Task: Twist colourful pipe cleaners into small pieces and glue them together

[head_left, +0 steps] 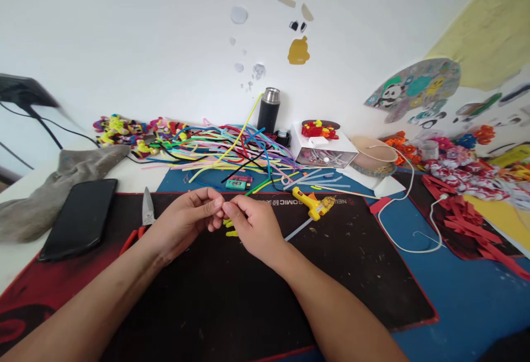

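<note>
Fuzzy yellow strips (231, 233) lie at the right hand's (255, 229) nine o'clock, long axes roughly nine-to-three. Its grip and the left hand's (186, 219) are pinched closed, fingertips meeting; contents hidden.

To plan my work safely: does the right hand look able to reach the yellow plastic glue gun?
Probably yes: the right hand is near the glue gun, with no barrier visible between, though its fingers meet the left hand.

tbh the only thing you can kinda read is "OMIC" on your black mat (343, 273), other lettering there's too blurry
</note>
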A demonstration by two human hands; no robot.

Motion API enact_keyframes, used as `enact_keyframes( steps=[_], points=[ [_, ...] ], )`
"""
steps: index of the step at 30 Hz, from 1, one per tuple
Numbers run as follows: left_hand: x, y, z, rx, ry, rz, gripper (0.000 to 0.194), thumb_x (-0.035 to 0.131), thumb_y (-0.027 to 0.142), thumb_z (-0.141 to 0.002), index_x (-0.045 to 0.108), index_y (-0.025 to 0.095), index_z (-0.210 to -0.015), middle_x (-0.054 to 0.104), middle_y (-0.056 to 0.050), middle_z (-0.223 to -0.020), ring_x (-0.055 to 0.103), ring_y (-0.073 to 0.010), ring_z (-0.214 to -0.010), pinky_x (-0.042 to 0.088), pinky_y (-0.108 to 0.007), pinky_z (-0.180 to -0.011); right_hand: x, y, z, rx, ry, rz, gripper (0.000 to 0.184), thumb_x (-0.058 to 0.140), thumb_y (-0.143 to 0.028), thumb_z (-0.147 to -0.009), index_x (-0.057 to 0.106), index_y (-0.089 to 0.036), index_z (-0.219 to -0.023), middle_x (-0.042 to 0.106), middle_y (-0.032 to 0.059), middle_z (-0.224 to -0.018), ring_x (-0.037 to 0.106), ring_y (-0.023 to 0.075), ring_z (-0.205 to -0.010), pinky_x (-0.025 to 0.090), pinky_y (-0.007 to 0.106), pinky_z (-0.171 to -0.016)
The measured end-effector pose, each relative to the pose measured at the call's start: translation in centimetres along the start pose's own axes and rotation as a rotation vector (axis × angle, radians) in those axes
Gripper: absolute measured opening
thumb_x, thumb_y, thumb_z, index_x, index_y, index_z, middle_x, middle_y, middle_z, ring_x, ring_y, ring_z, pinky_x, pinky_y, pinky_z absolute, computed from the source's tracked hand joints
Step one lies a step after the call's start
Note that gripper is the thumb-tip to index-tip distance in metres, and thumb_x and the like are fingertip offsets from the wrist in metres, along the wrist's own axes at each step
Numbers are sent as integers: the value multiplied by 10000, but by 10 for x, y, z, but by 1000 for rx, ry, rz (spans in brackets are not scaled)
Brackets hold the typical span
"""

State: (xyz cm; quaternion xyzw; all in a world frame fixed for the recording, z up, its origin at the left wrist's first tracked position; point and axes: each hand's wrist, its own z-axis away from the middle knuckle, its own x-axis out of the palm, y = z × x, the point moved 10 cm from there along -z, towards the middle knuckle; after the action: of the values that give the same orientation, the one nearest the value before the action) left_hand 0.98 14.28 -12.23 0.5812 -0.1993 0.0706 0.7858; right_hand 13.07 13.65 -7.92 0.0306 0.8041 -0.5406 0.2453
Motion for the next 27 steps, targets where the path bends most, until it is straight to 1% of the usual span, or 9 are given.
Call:
enact_keyframes(
  steps=[3,6,8,12,15,18,22,25,27],
  points=[
    [4,7,2,44,-51,-112,417,951,487,-715,709,157,-796,671,-2,-675,597,-104,-560,463,-179,-503,-2,0,-1,10,4,9,350,514,-415,-1077,708,-208,-873,775,28,-821,725,171,-760,486,275,-711],
    [8,13,3,102,-113,-287,429,822,569,-845,686,163,-806,663,-6,-661,587,-116,-570,475,-202,-536,-5,-1,-1,0,14,39,369,513,-424,-1076,702,-210,-843,750,17,-780,691,158,-716,456,268,-678],
    [8,15,4,133,-130,-388,437,760,590,-890,670,171,-809,655,-4,-665,576,-123,-575,479,-219,-552,-5,0,0,0,12,65,381,511,-435,-1075,703,-210,-835,732,12,-754,672,154,-697,436,268,-657],
    [9,23,7,174,-118,-489,437,770,589,-869,640,182,-775,600,23,-646,526,-119,-562,437,-221,-534,-2,-1,0,-13,4,55,383,511,-432,-1069,699,-209,-822,708,6,-713,665,157,-679,433,273,-654],
    [10,26,8,185,-95,-480,458,788,596,-836,616,184,-732,543,39,-601,466,-109,-537,368,-212,-505,-2,-2,1,-14,10,20,382,506,-415,-1069,686,-209,-804,696,-1,-697,659,152,-662,438,273,-655],
    [8,21,8,164,-69,-439,475,789,602,-824,595,185,-706,491,46,-588,405,-103,-528,314,-214,-489,-2,-2,2,4,20,3,394,490,-407,-1078,671,-211,-789,685,-8,-688,647,144,-644,440,272,-656],
    [3,13,7,150,-26,-401,492,751,610,-856,563,186,-692,417,52,-597,311,-99,-534,236,-224,-481,-3,-3,3,0,31,14,431,465,-419,-1089,642,-214,-753,643,-18,-646,622,137,-619,426,272,-647],
    [4,12,8,178,-6,-407,485,735,600,-877,558,185,-699,400,48,-625,296,-106,-565,229,-231,-499,-3,-4,3,-11,39,25,440,466,-429,-1089,630,-214,-742,628,-21,-636,603,133,-604,412,271,-633],
    [5,13,9,205,4,-416,484,742,598,-870,556,183,-702,403,43,-651,316,-113,-597,257,-231,-525,-3,-3,3,-13,45,15,439,476,-435,-1086,623,-213,-737,624,-23,-637,594,130,-599,405,269,-622]
  ],
)
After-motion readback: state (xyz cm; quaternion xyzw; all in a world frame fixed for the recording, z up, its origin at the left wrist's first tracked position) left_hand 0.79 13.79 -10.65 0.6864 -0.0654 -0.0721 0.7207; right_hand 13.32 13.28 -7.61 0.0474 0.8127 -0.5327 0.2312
